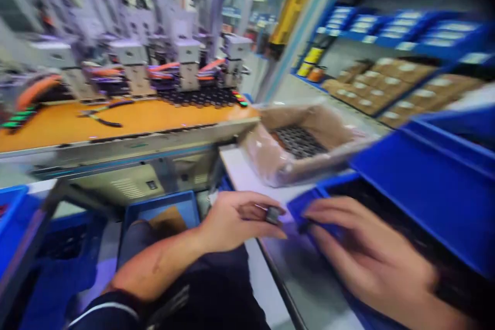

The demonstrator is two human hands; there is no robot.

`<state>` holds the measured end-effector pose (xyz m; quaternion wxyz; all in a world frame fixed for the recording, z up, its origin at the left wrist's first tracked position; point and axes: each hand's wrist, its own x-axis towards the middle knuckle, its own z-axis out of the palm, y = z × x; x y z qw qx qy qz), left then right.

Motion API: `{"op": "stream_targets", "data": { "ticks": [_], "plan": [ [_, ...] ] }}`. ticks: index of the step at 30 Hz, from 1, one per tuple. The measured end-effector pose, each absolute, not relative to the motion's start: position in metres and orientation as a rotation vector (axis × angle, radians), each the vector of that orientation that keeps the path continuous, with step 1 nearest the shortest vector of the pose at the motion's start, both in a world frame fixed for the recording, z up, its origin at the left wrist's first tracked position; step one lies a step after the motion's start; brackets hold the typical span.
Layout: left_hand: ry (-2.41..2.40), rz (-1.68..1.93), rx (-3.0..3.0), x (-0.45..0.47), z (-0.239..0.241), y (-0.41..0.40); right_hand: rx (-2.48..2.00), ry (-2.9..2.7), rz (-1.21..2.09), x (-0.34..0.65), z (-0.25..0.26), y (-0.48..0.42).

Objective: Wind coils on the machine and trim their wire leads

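Note:
My left hand (235, 219) is closed, with a small dark grey block-like part (273, 215) pinched between the fingertips. To its right, my right hand (359, 247) is also closed, thumb and fingers gripping a small black part (304, 226). Blur hides the exact kind of both parts. The two parts are apart, held close together above the white bench surface (270, 193). Beyond my hands stands a carton (266, 162) lined with clear plastic, holding many small dark parts (297, 142).
A blue bin (421, 191) with dark contents lies on the right. Machine fixtures (189, 69) line the orange worktop (154, 118), where pliers (102, 116) lie. Shelves of blue bins (444, 33) and brown boxes (386, 80) stand behind. A blue tray (189, 206) sits low, with more bins left.

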<state>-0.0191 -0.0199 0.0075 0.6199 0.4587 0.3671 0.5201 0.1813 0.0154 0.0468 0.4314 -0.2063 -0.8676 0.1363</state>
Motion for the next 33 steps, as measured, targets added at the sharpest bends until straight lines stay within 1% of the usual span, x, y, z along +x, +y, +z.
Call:
{"op": "stream_targets", "data": {
  "ticks": [5, 13, 19, 24, 30, 31, 33],
  "plan": [
    [0.621, 1.234, 0.940, -0.005, 0.004, -0.013, -0.521, -2.144, 0.500, 0.182, 0.032, 0.016],
    [0.550, 1.331, 0.947, 0.009, 0.001, -0.010, -0.400, -2.213, 0.340, 0.192, 0.030, 0.018],
    [0.619, 1.360, 1.023, 0.005, 0.002, -0.013, -0.364, -2.259, 0.089, 0.193, 0.026, 0.022],
    [0.656, 1.293, 1.027, 0.002, 0.005, -0.014, -0.335, -2.293, -0.069, 0.194, 0.030, 0.022],
    [0.695, 1.356, 0.963, 0.016, 0.002, -0.023, -0.217, -2.283, -0.421, 0.196, 0.035, 0.023],
    [0.706, 1.389, 0.966, 0.019, 0.001, -0.025, -0.213, -2.276, -0.453, 0.196, 0.034, 0.022],
    [0.740, 1.461, 1.043, 0.021, -0.001, -0.026, -0.234, -2.277, -0.412, 0.196, 0.033, 0.020]
  ]
}}
